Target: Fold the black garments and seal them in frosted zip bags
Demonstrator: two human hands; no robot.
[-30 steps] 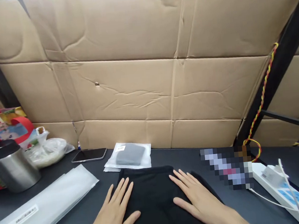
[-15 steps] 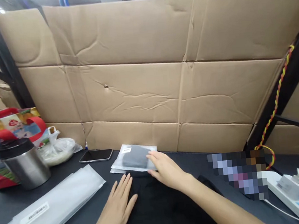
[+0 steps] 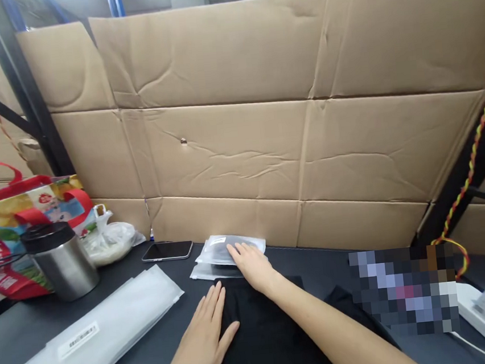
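Currently, your left hand (image 3: 202, 336) rests palm down on the left edge of the cloth (image 3: 273, 328), fingers close together, thumb spread and holding nothing. The cloth lies on the table (image 3: 131, 361) directly in front of you. Your right hand (image 3: 253, 265) reaches over it to the top packet (image 3: 212, 255), fingers laid across its right part. The thumb is hidden, so whether the hand grips or only touches cannot be told.

Note the packet's position: beyond the cloth, right of the phone (image 3: 167, 251), above the lower packet (image 3: 212, 272), with a dark gap between their near edges.

Handling: expect both packets to be light, pliable and slippery, with little risk of breakage. Pinch the top packet at its right edge, thumb beneath. Treat the cloth as soft and easily creased; press it with a flat palm.
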